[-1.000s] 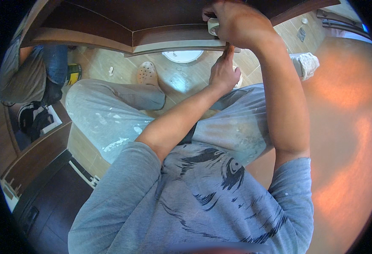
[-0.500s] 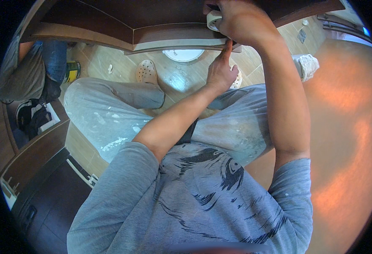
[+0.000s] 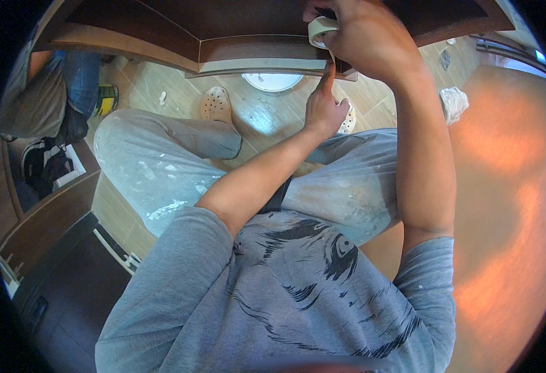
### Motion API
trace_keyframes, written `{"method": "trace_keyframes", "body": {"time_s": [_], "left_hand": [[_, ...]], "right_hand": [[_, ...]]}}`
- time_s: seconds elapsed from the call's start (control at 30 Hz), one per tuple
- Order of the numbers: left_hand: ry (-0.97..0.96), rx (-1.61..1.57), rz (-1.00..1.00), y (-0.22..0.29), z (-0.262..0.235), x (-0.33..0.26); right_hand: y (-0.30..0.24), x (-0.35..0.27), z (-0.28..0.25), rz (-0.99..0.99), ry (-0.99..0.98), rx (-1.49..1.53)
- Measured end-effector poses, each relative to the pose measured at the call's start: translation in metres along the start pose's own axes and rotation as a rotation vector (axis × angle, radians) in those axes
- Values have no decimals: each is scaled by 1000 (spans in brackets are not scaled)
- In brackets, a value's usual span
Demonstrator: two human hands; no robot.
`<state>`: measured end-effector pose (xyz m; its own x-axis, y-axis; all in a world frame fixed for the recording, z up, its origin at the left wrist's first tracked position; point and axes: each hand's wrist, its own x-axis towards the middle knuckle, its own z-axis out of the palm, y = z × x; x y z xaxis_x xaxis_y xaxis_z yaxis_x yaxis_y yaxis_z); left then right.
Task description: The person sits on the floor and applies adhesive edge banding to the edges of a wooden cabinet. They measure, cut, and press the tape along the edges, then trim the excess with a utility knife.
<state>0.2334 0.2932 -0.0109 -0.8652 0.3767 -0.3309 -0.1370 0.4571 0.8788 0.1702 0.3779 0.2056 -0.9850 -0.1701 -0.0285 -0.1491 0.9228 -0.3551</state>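
While the grey t-shirt (image 3: pixel 273 292) filled the bottom of the view, the left hand (image 3: pixel 324 107) was mostly curled with its index finger pressed up against the brown panel edge (image 3: pixel 260 62). Just above, the right hand (image 3: pixel 366 37) gripped a roll of pale tape (image 3: pixel 320 30) against that panel. A white round lid (image 3: pixel 273 81) lay on the floor beyond.

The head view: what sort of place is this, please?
Probably a home under renovation: wood-look floor tiles, dark wooden cabinets, and the right hand holding a roll of masking tape against a cabinet edge.
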Motion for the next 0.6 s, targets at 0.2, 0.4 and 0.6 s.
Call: {"method": "trace_keyframes", "body": {"time_s": [0.2,0.4,0.6], "left_hand": [[108,177,191,-18,18,7],[74,132,212,-27,23,16],[-16,141,121,-23,17,15]], "right_hand": [[0,6,4,40,-85,-24],[5,1,5,-49,-22,-2],[11,14,19,-15,-54,-96]]}}
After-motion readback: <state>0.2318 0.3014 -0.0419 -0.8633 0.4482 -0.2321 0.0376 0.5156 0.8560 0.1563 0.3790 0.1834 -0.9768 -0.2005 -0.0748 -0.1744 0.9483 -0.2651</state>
